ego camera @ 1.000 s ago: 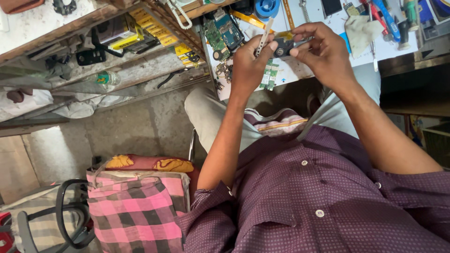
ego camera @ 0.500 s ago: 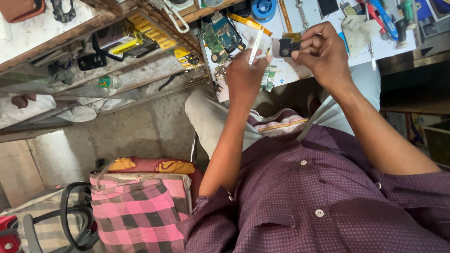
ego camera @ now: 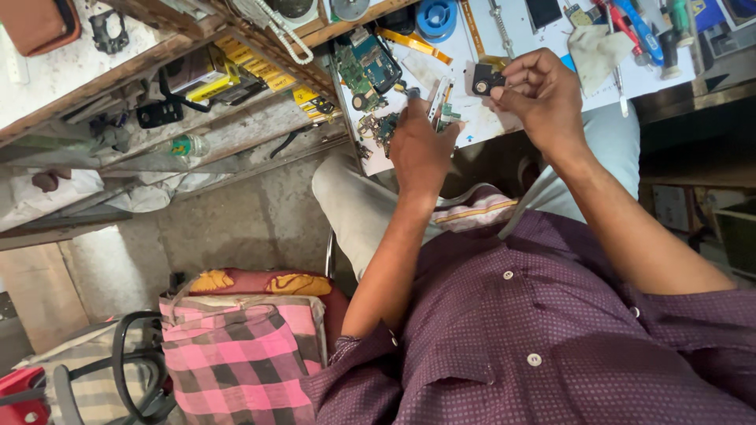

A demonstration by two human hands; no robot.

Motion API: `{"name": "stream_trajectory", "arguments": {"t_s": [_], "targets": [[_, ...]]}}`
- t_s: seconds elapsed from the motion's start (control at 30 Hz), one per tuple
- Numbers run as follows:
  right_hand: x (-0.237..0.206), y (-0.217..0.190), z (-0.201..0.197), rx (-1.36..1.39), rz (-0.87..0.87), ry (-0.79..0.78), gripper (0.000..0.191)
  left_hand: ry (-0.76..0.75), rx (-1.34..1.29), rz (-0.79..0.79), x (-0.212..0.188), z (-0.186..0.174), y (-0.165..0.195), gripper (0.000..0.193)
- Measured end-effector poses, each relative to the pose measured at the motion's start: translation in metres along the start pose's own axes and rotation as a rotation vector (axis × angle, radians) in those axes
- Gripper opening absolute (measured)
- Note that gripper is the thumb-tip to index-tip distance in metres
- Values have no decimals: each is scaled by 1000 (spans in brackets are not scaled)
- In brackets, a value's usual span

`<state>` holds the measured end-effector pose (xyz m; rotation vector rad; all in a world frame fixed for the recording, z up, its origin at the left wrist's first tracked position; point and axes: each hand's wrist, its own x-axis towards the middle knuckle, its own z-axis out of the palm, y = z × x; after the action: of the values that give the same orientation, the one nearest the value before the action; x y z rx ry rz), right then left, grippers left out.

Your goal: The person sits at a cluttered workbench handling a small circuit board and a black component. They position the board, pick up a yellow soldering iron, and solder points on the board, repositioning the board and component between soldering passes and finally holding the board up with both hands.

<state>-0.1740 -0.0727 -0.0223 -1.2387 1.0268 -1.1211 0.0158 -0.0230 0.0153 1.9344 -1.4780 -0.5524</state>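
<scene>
My right hand [ego camera: 543, 94] pinches a small black square part with a round lens [ego camera: 483, 79] just above the white work mat [ego camera: 504, 35]. My left hand [ego camera: 421, 145] sits lower and to the left. It grips thin silver tweezers [ego camera: 438, 96] whose tips point up toward the mat. The two hands are a little apart. Below the left hand's fingers, small green circuit boards [ego camera: 378, 126] lie at the mat's edge.
A larger green circuit board [ego camera: 364, 67], an orange flex ribbon [ego camera: 413, 43], a blue spool [ego camera: 437, 17], a white cloth [ego camera: 594, 49] and handled tools [ego camera: 639, 30] lie on the mat. Cluttered wooden shelves [ego camera: 220, 71] stand on the left. A pink checked bag [ego camera: 236, 362] rests on the floor.
The hands were together at the black part. My left hand has pulled back and down with the tweezers, and the right hand keeps the part.
</scene>
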Motion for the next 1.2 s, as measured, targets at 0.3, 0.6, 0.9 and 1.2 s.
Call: {"name": "stream_trajectory", "arguments": {"t_s": [0.3,0.6,0.9,1.2], "targets": [[-3,-12,3,-27,37,-20,35,-60,-238,-62,6,7,-18,39],[-4,-17,3,43,1,27,29,-219,-450,-153,13,16,-37,35],[-6,-11,1,59,13,47,24,-154,-289,-75,9,15,-13,29],[-8,-13,4,34,48,66,24,30,-239,26,6,5,2,26]]}}
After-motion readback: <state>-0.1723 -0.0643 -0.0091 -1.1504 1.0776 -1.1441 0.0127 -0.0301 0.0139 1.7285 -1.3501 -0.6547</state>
